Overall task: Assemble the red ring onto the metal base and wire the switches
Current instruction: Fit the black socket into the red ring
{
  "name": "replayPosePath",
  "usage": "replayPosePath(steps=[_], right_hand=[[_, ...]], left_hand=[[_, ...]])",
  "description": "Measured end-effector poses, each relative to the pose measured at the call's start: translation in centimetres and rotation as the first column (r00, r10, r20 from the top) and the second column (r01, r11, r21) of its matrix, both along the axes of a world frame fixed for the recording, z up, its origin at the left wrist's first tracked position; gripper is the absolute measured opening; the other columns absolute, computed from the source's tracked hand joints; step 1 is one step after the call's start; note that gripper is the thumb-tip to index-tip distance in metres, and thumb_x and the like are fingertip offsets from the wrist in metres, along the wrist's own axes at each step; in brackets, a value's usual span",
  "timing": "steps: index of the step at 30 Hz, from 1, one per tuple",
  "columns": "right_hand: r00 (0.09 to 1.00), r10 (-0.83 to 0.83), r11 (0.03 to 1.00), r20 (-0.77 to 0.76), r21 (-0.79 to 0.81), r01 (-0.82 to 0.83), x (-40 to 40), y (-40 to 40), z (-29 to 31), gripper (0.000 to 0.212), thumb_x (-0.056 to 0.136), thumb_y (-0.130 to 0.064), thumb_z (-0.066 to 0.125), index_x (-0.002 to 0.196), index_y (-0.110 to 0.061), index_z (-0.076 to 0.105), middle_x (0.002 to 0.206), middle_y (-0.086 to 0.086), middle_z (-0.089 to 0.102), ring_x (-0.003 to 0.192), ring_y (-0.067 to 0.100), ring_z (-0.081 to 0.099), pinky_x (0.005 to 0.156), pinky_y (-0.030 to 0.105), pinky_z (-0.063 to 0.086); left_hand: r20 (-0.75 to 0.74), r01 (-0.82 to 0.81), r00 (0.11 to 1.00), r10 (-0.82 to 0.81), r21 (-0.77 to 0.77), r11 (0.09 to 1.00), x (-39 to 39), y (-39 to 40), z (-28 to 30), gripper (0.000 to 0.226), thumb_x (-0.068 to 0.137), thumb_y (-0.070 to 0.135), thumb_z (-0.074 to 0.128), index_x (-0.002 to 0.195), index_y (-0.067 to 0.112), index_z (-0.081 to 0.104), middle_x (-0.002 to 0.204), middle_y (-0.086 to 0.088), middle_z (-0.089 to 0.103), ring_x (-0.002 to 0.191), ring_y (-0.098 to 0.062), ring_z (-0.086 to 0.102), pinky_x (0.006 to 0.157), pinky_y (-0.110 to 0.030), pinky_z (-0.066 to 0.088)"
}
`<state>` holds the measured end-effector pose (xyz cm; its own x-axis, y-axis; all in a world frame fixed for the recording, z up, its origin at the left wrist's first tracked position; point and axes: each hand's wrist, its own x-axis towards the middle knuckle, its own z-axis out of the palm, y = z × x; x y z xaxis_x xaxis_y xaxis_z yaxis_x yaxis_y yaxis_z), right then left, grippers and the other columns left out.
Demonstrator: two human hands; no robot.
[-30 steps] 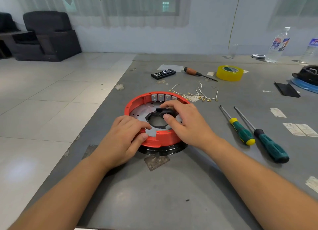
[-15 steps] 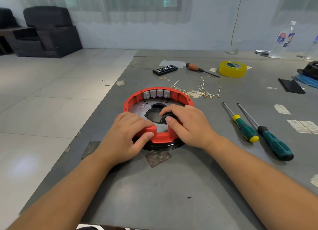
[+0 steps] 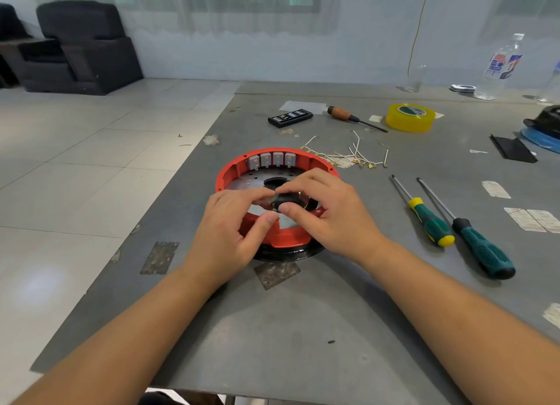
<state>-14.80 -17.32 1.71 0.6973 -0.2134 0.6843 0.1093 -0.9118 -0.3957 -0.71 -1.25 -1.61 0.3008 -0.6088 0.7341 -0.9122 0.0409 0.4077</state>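
Red ring (image 3: pixel 235 170) sits on the metal base (image 3: pixel 248 183), assembly on the grey table (image 3: pixel 303 329) near its left edge; floor lies beyond that edge. Open table surface in front of the assembly, toward the person. To the right, well apart: two green-handled screwdrivers (image 3: pixel 430 220). Behind the ring: loose white wires (image 3: pixel 354 154) with gold terminals; farther back a yellow tape roll (image 3: pixel 410 116), a wooden-handled screwdriver (image 3: pixel 348 116) and a black bit case (image 3: pixel 289 117).

Four grey switches (image 3: pixel 271 159) stand in a row inside the ring's far wall.

Versus 0.5 s ago: left hand (image 3: pixel 230 232) has lifted off the ring's near rim and come up to meet the right hand (image 3: pixel 327 213) over the centre.

Right fingers (image 3: pixel 289 207) curled, thumb and forefinger pinching a small black part (image 3: pixel 286 199) above the base's central hole. Left fingertips touch the same part; whether they grip it cannot be told.
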Motion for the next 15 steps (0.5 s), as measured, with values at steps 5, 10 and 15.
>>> replayPosePath(steps=[5, 10, 15], right_hand=[[0.999, 0.002, 0.975, 0.051, 0.220, -0.014, 0.1, 0.7, 0.2, 0.016, 0.088, -0.023, 0.079, 0.102, -0.021, 0.073, 0.094, -0.014, 0.072, 0.086, 0.006, 0.067, 0.073, 0.014, 0.048], [0.998, 0.067, 0.939, 0.000, 0.337, -0.063, -0.6, 0.5, 0.5, 0.015, 0.094, -0.016, 0.071, 0.107, -0.021, 0.076, 0.094, -0.016, 0.075, 0.085, 0.007, 0.071, 0.075, 0.010, 0.046], [0.996, 0.086, 0.940, -0.034, 0.335, -0.070, -0.8, 0.3, 0.4, 0.022, 0.098, -0.013, 0.067, 0.117, -0.017, 0.076, 0.102, -0.012, 0.076, 0.090, 0.004, 0.072, 0.078, 0.014, 0.051]], left_hand=[[-0.076, -0.011, 0.997, 0.003, -0.104, 0.995, -1.4, -0.7, -0.3, 0.031, 0.099, 0.037, 0.062, 0.131, 0.034, 0.061, 0.113, 0.032, 0.062, 0.111, 0.011, 0.058, 0.096, -0.027, 0.051], [-0.159, -0.067, 0.986, 0.047, -0.121, 0.990, -1.7, -0.5, -0.1, 0.027, 0.097, 0.045, 0.063, 0.123, 0.042, 0.063, 0.109, 0.038, 0.065, 0.097, -0.008, 0.067, 0.084, -0.039, 0.058], [-0.178, -0.059, 0.983, 0.038, -0.113, 0.992, -1.6, -0.4, -0.1, 0.030, 0.095, 0.051, 0.061, 0.123, 0.041, 0.060, 0.108, 0.048, 0.060, 0.099, -0.013, 0.070, 0.085, -0.039, 0.060]])
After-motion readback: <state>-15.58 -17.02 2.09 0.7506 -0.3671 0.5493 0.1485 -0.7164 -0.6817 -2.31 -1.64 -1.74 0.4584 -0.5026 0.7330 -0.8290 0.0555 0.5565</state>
